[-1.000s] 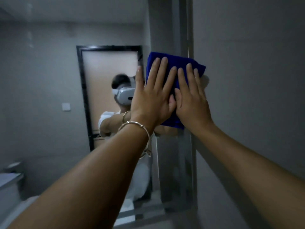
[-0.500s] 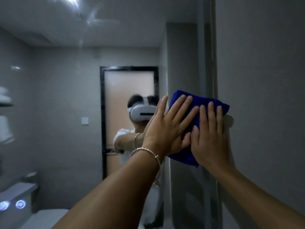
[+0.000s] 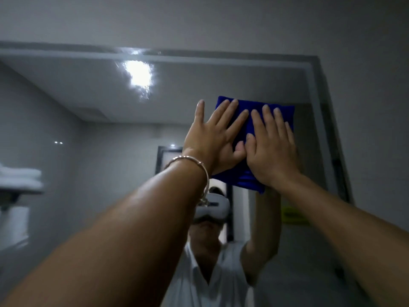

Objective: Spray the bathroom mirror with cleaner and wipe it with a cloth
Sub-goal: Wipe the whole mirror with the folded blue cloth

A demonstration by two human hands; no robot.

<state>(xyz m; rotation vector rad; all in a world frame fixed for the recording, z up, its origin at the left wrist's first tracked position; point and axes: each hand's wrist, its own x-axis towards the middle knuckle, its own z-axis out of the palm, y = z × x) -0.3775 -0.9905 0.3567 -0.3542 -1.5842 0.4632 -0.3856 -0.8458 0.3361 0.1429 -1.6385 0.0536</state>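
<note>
A folded blue cloth lies flat against the upper right part of the bathroom mirror. My left hand, with a metal bangle on the wrist, presses on the cloth's left half with straight, spread fingers. Beside it my right hand presses on the right half, fingers straight and pointing up. The two thumbs touch. No spray bottle is in view.
The mirror's top edge and right edge meet the grey wall near the cloth. The glass reflects a ceiling light, a door, stacked white towels on a shelf at left, and a person wearing a headset.
Both hands have slid the cloth upward along the mirror, toward its top right corner. The view has tilted up, so the mirror's top edge and the ceiling light now show.
</note>
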